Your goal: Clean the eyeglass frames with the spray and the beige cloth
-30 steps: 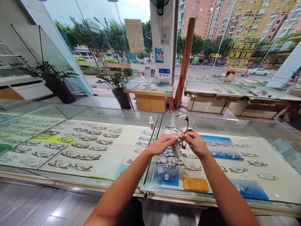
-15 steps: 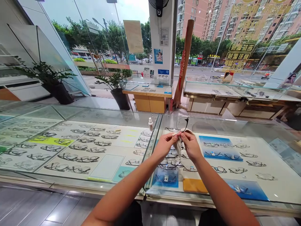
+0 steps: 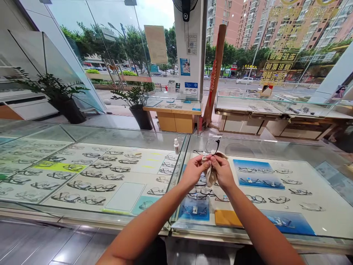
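Note:
A pair of eyeglasses (image 3: 218, 145) with a dark rim is held up over the glass counter, one round lens standing above my fingertips. My left hand (image 3: 194, 172) pinches at the lower part of the eyeglasses from the left, thumb and fingers pressed together. From the right, my right hand (image 3: 223, 172) closes on the same spot, its thumb against the left thumb. A beige cloth (image 3: 211, 177) is bunched between both hands and hangs below them; a corner shows behind the right fingers. The fingers hide the rest of the eyeglasses.
A small white bottle (image 3: 176, 146) stands on the counter to the left of my hands. Under the glass top (image 3: 154, 137) lie rows of spectacle frames, blue display cards (image 3: 256, 173) and an orange-brown block (image 3: 227, 218). Beyond are potted plants (image 3: 140, 114) and further display cases (image 3: 176, 119).
More of the cloth now bunches and hangs between my hands, and my fingers have shifted slightly on it. The eyeglasses stay nearly where they were, and the bottle has not moved.

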A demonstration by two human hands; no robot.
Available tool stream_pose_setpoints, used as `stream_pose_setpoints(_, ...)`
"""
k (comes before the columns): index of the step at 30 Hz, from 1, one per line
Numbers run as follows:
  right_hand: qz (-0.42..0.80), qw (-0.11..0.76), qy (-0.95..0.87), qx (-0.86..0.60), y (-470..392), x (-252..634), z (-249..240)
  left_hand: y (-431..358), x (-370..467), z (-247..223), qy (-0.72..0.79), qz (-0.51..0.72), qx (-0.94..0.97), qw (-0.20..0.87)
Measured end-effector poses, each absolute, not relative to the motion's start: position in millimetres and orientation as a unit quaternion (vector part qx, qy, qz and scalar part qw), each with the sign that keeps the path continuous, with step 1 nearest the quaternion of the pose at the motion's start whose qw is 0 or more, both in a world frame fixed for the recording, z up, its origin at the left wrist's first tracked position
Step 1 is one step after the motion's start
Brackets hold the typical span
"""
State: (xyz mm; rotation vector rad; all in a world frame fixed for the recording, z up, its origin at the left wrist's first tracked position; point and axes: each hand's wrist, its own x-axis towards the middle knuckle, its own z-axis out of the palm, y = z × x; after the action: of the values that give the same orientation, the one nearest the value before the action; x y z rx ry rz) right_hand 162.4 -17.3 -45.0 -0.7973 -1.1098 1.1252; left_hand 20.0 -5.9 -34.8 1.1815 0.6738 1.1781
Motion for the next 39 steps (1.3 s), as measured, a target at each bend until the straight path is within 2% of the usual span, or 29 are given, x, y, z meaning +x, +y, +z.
stream_pose_setpoints(7,0.52,0.648,-0.444,-0.335,-16.6,163.5,-41.6,-13.3,24.7,-38.1,0.236,0.515,0.559,0.606)
stream_pose_setpoints(12,0.472,0.634,-0.51,-0.34,-18.1,166.0,-41.0,-13.3,24.4,-37.4,0.245,0.523,0.573,0.581)
stream_pose_setpoints(21,0.391,0.599,-0.618,-0.327,-29.4,173.8,-22.1,-3.5,15.4,-31.8,0.263,0.46,0.536,0.657)
stream_pose_setpoints(28,0.405,0.595,-0.613,-0.326,-27.2,172.4,-29.9,-5.6,18.0,-32.6,0.253,0.526,0.519,0.625)
stream_pose_setpoints(39,0.499,0.599,-0.563,-0.275,-32.2,170.5,-30.5,-13.0,12.4,-21.9,0.282,0.537,0.578,0.546)
